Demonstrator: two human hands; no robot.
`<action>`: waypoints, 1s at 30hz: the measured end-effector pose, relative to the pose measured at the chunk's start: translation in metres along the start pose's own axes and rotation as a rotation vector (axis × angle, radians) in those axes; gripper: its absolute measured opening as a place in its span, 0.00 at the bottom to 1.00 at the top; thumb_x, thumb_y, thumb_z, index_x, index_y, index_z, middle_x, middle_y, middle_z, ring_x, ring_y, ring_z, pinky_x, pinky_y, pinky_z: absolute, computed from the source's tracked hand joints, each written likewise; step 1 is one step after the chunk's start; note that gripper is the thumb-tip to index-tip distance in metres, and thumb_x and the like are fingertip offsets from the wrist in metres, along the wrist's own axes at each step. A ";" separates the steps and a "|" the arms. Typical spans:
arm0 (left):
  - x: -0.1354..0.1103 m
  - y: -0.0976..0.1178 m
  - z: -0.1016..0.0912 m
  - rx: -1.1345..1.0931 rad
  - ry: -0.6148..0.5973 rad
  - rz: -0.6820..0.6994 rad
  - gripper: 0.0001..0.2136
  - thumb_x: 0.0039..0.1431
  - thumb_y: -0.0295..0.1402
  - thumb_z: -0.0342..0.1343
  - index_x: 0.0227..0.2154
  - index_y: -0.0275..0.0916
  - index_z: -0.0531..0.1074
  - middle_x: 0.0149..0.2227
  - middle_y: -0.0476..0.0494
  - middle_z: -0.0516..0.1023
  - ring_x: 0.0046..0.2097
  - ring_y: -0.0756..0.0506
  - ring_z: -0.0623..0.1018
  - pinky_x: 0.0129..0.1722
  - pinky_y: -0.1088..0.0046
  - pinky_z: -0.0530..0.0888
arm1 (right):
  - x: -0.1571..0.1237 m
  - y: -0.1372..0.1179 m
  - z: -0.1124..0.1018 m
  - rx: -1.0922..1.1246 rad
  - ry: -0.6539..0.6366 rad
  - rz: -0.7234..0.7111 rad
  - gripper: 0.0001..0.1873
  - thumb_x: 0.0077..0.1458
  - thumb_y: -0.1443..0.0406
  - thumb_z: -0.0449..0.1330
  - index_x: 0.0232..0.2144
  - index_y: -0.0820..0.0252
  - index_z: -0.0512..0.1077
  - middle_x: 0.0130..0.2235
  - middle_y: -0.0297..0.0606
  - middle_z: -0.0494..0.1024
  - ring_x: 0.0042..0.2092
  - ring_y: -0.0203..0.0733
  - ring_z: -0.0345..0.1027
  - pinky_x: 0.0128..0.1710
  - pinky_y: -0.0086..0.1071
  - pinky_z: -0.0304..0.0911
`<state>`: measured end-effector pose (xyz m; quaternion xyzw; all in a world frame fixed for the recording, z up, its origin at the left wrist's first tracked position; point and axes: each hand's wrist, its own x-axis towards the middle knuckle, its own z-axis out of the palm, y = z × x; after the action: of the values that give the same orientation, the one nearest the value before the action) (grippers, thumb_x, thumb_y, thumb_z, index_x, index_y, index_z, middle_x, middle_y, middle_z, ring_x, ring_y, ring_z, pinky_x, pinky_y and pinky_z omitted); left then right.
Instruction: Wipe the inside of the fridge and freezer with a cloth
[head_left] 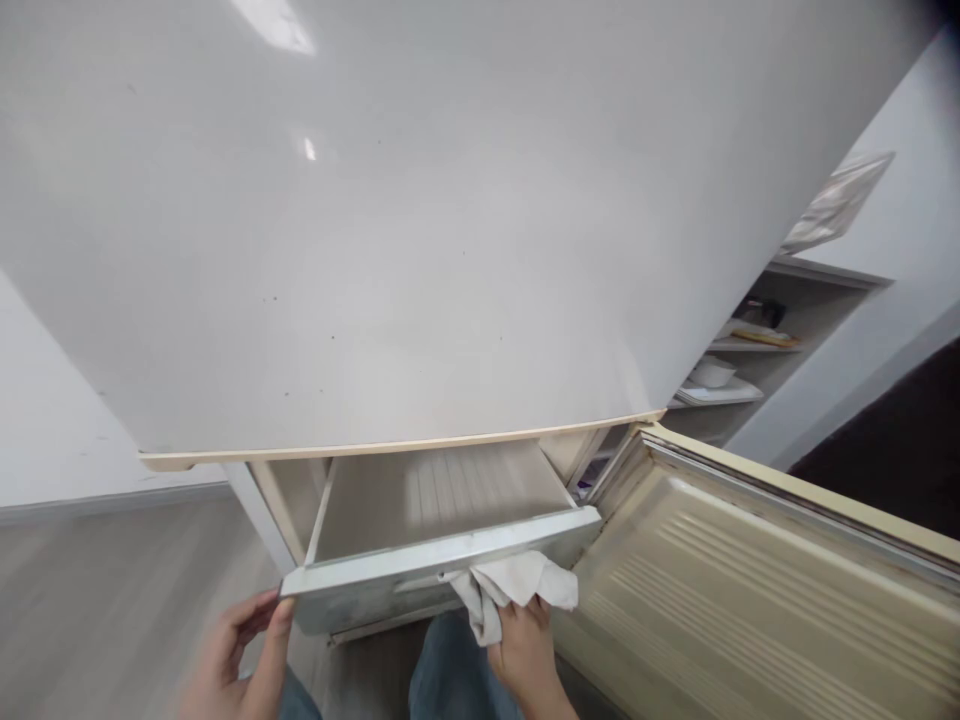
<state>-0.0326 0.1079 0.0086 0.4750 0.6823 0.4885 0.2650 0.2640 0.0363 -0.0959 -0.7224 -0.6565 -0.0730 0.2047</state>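
A clear plastic drawer [420,560] is pulled partway out of the lower compartment of a white fridge [375,250]. My left hand [240,655] grips the drawer's front left corner, thumb on the front face. My right hand [525,650] is closed on a white cloth [510,585] and presses it against the drawer's front face near the right end. The inside of the drawer looks bare, with a ribbed floor.
The lower fridge door [750,590] stands open to the right, its ribbed cream inner panel facing up. A wall shelf unit [757,350] with dishes and small items stands behind at the right. Grey wood floor [112,590] lies at the left. My knees in jeans [450,680] are below the drawer.
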 end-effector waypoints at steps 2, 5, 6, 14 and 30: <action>0.005 0.014 0.004 0.000 0.018 0.009 0.26 0.40 0.60 0.54 0.33 0.45 0.71 0.38 0.43 0.78 0.45 0.36 0.77 0.52 0.51 0.70 | 0.014 -0.008 -0.010 0.035 0.027 -0.030 0.26 0.45 0.72 0.52 0.47 0.53 0.75 0.45 0.41 0.79 0.47 0.50 0.70 0.50 0.43 0.62; 0.019 0.026 0.011 0.020 0.008 0.056 0.24 0.42 0.59 0.53 0.32 0.44 0.71 0.37 0.44 0.78 0.44 0.38 0.78 0.50 0.56 0.71 | 0.038 -0.017 -0.020 0.055 0.052 -0.012 0.27 0.47 0.73 0.50 0.49 0.54 0.74 0.46 0.41 0.78 0.49 0.50 0.68 0.54 0.44 0.59; 0.024 0.029 0.014 0.036 0.003 0.079 0.23 0.43 0.59 0.53 0.31 0.44 0.71 0.36 0.44 0.79 0.43 0.39 0.78 0.48 0.58 0.72 | 0.046 -0.019 -0.021 0.060 0.054 -0.005 0.28 0.47 0.73 0.50 0.49 0.55 0.74 0.46 0.41 0.78 0.50 0.51 0.68 0.55 0.44 0.58; 0.058 0.057 0.027 0.538 -0.098 0.218 0.23 0.55 0.57 0.40 0.32 0.44 0.70 0.32 0.40 0.82 0.37 0.35 0.80 0.30 0.67 0.65 | 0.104 -0.019 -0.008 0.043 0.064 -0.011 0.22 0.53 0.70 0.52 0.50 0.61 0.72 0.52 0.46 0.74 0.56 0.51 0.62 0.61 0.46 0.49; 0.006 -0.116 0.021 0.283 -0.555 -0.017 0.21 0.54 0.54 0.42 0.19 0.44 0.65 0.21 0.47 0.80 0.30 0.43 0.80 0.33 0.68 0.72 | 0.129 -0.076 0.026 0.190 0.112 -0.078 0.32 0.54 0.71 0.47 0.62 0.67 0.59 0.61 0.52 0.63 0.65 0.58 0.49 0.64 0.62 0.36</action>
<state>-0.0634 0.1138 -0.1053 0.6167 0.6489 0.2381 0.3767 0.2015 0.1685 -0.0558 -0.6685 -0.6756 -0.0586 0.3054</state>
